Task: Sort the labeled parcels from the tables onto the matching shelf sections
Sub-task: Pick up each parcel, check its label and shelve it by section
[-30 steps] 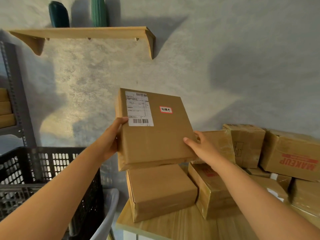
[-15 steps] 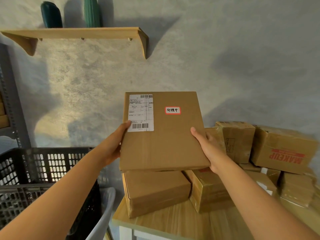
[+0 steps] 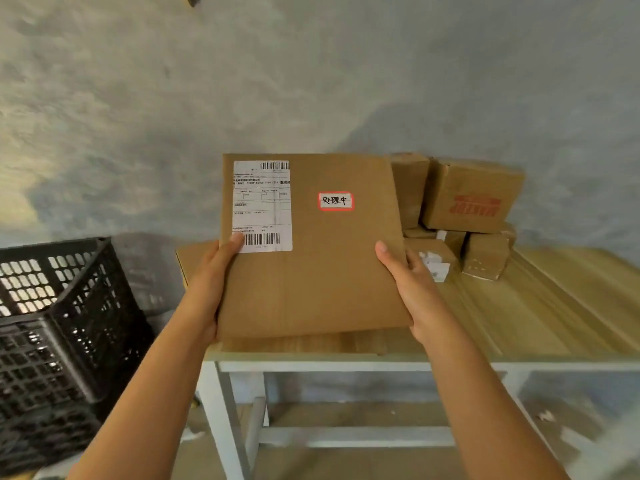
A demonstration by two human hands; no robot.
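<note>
Parcel-sorting room, storeroom type, small scale. Rough grey plaster wall [image 3: 311, 81], bare, unevenly lit. Plain wooden table [image 3: 540, 313] on a white painted frame, set against the wall. Stack of brown cardboard boxes [image 3: 464, 216] at the table's back edge, taped, one with red printed lettering. Flat cardboard parcel [image 3: 311, 258] carries a white shipping label [image 3: 261, 206] with barcodes and a red-bordered handwritten sticker [image 3: 335, 201]. Black perforated plastic crate [image 3: 65, 327] stands left of the table.

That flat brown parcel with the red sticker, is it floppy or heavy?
Probably stiff: the flat cardboard parcel stays straight, gripped only at its edges by the left hand and right hand. Likely light, since it is thin. It looks unlikely to slip.
</note>
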